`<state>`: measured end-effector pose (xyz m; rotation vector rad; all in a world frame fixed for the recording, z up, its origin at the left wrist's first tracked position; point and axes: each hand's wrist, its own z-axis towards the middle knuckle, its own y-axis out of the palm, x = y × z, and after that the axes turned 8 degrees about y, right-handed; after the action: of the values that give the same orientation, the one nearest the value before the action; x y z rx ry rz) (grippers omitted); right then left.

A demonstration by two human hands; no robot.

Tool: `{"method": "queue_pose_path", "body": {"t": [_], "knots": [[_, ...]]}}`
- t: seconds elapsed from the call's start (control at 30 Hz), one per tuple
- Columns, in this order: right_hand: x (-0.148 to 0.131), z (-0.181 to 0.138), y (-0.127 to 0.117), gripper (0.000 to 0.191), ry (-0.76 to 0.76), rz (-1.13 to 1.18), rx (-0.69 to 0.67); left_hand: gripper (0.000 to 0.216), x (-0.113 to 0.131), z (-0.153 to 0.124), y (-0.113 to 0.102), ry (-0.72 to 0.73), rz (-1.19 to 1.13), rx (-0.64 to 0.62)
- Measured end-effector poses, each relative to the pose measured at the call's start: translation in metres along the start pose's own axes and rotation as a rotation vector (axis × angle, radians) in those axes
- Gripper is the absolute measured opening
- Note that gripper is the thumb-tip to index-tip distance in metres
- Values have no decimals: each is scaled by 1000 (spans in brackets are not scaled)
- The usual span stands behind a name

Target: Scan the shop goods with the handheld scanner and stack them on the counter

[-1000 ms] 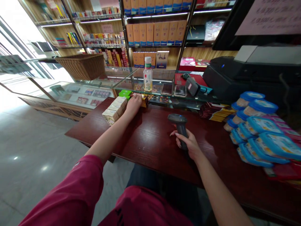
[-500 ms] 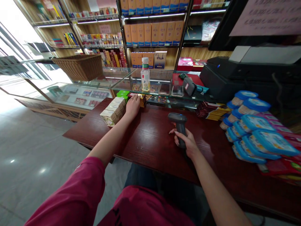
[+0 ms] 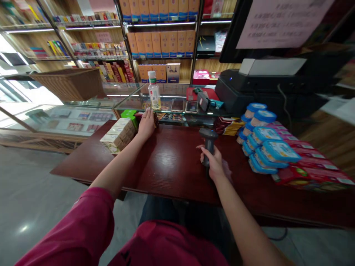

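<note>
My right hand [image 3: 213, 162] is wrapped round the handle of a dark barcode scanner [image 3: 207, 139], which stands upright on the dark red wooden counter [image 3: 172, 162]. My left hand [image 3: 146, 123] reaches to the counter's far side and lies flat on a stack of dark packets [image 3: 154, 119], fingers stretched out. Right beside it on the left sit a row of cream boxes [image 3: 118, 135] and green boxes [image 3: 128, 114].
Blue-lidded tubs [image 3: 266, 146] and red flat packets [image 3: 310, 171] are piled at the right. A glass display case [image 3: 133, 99] behind the counter carries a bottle [image 3: 154, 95], phones and a black till printer [image 3: 249, 88]. A wicker basket [image 3: 68, 83] stands at the left; shelves of boxes fill the back.
The view has swung to the right, so everything sits further left in the picture. Both hands stay where they were on the packets and the scanner.
</note>
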<state>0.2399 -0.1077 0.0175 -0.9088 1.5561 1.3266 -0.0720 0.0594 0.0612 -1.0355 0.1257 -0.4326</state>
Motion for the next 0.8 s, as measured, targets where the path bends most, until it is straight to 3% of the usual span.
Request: {"method": "queue_pose_path", "body": {"t": [0.1,0.27,0.37,0.43,0.5,0.6,0.7,0.8], "knots": [[-4,8,-25,41,-77,-25,183,67,51,13,11,198,-84,-18],[-9,7,-69,43,-123,-102,298,65,181,47,45,561,-330,-72],[-10,2,-78,42,-122,-85,319,63,248,71,65,648,-401,-97],[-11,1,-77,40,-129,-83,314,66,276,87,75,619,-428,-95],[-12,1,-74,39,-132,-91,298,64,289,97,81,548,-447,-114],[-14,1,-73,37,-141,-81,288,51,289,95,80,431,-518,-138],[-17,-3,-72,36,-159,-54,252,42,272,75,70,316,-703,-44],[-17,-9,-70,39,-141,-41,144,32,244,45,61,102,-904,80]]}}
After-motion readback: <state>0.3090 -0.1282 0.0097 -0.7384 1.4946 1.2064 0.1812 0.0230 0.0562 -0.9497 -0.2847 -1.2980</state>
